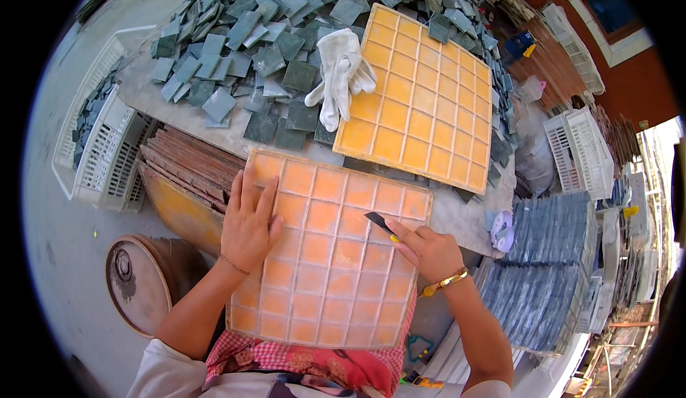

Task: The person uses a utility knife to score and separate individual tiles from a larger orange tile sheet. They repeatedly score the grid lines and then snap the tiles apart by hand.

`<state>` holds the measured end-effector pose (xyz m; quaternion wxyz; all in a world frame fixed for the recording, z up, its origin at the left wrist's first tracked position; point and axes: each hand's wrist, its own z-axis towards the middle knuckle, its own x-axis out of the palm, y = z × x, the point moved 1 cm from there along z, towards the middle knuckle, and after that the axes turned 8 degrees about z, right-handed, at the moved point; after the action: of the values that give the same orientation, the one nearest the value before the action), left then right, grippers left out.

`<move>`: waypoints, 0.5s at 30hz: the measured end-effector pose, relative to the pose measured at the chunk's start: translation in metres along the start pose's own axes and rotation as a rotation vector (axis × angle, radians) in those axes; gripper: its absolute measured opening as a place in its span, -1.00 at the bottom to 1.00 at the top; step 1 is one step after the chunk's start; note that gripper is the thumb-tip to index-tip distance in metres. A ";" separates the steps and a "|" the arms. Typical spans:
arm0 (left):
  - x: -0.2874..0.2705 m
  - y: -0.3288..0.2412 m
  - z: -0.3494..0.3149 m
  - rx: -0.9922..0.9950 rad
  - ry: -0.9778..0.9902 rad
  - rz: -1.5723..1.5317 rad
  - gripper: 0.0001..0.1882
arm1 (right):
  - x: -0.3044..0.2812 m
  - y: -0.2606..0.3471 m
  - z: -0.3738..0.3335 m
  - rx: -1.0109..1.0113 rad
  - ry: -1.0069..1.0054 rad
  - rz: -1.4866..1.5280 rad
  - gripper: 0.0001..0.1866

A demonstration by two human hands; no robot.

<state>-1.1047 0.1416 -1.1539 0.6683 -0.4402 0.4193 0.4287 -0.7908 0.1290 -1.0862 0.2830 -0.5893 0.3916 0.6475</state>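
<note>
An orange grid mould (323, 216) with raised pale ribs rests at a slant on my lap, its far edge against the table. My left hand (248, 219) lies flat over its left edge, fingers stretched out and holding nothing. In my right hand (429, 251) I grip a small dark blade (378, 221) with a slanted end. Its tip is at a rib in the upper right part of the mould; whether it touches cannot be made out. My fingers cover most of its handle, and a yellow spot shows beside them.
Beyond lie a yellow grid mould (418, 98), white gloves (339, 76) and a heap of grey-green square tiles (286, 12) on the table. White crates (114, 151) and a round brown drum (139, 284) stand at left. Stacked grey tiles (539, 255) and a tape roll (502, 231) are at right.
</note>
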 end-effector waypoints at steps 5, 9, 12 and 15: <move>0.000 0.000 0.003 -0.011 0.006 -0.008 -0.33 | -0.002 -0.010 0.017 0.007 0.080 -0.035 -0.44; -0.002 0.002 0.008 0.005 -0.040 -0.015 -0.33 | 0.004 -0.003 0.006 0.026 0.102 -0.065 -0.45; 0.000 0.001 0.001 -0.017 0.007 -0.008 -0.33 | 0.004 0.004 0.000 0.029 0.146 -0.060 -0.45; 0.006 0.002 -0.006 -0.019 0.015 -0.005 -0.34 | 0.010 0.006 -0.002 0.017 0.119 -0.046 -0.45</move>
<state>-1.1064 0.1373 -1.1612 0.6619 -0.4508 0.4192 0.4276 -0.7957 0.1232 -1.0949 0.2790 -0.6333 0.3996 0.6011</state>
